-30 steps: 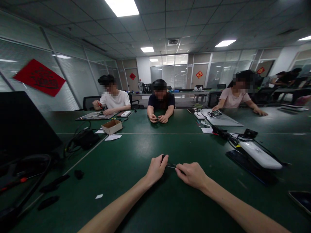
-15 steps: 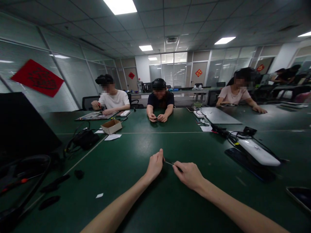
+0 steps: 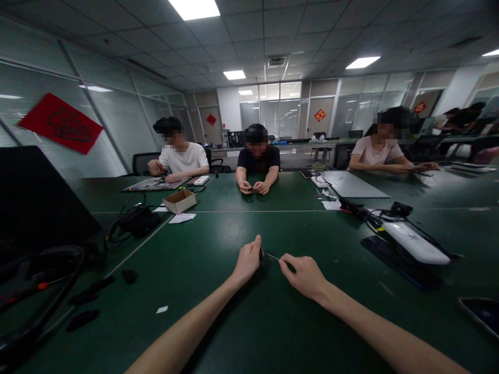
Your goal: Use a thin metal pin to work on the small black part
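My left hand [image 3: 248, 262] and my right hand [image 3: 304, 275] rest close together on the green table [image 3: 218, 311], near its middle. Fingers of my right hand are pinched on the dark handle of a thin tool [image 3: 278, 259] whose metal tip points left. My left hand is curled round a small dark object [image 3: 261, 254] that the tip touches; what it is I cannot make out.
A black laptop [image 3: 39, 200] and cables [image 3: 35, 291] lie at the left, with small black parts [image 3: 127, 276] and a paper scrap [image 3: 161, 309]. A cardboard box [image 3: 179, 201] sits further back. A white device [image 3: 415, 242], dark tablet [image 3: 401, 262] and phone [image 3: 481, 313] are right. Three people sit across.
My two hands have drawn slightly apart, showing more of the tool's thin metal shaft. The person at the far right has pulled both hands in over the table.
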Available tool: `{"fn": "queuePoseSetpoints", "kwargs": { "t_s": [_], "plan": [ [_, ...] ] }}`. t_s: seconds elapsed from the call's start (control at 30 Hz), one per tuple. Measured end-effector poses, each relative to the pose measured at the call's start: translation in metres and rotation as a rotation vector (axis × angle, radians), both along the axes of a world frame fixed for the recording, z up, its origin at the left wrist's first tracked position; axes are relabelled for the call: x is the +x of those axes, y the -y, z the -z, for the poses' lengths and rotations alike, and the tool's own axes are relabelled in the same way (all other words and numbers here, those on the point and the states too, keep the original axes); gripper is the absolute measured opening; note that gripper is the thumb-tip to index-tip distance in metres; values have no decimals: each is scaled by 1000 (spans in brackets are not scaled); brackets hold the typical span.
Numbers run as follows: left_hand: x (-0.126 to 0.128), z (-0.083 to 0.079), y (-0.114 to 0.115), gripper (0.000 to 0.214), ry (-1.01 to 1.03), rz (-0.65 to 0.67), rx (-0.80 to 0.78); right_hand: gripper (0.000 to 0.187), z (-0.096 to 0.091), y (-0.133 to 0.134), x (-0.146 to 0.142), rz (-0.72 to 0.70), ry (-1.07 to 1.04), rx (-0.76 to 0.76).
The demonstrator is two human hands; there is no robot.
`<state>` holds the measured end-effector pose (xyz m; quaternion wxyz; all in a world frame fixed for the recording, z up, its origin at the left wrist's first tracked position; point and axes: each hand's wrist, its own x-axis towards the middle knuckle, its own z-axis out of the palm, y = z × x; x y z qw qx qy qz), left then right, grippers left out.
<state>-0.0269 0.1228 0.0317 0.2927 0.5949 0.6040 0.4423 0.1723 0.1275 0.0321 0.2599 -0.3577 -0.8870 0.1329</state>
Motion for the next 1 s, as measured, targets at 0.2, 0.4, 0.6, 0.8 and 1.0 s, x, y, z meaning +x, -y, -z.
{"fn": "queuePoseSetpoints", "kwargs": {
  "t_s": [0.2,0.4,0.6,0.8,1.0],
  "plan": [
    [-1,5,-1,67,13,34,4,33,-4,3,0,-16,78,78],
    [-1,7,-2,65,20,57,11,32,-2,2,0,-49,93,89],
    [-2,10,0,65,55,107,-8,32,-3,2,1,-46,124,101],
    [-2,8,2,63,25,101,39,33,-2,2,1,-47,137,113],
    [2,7,2,61,-85,35,118,36,0,2,2,-29,159,129]
  ]
}}
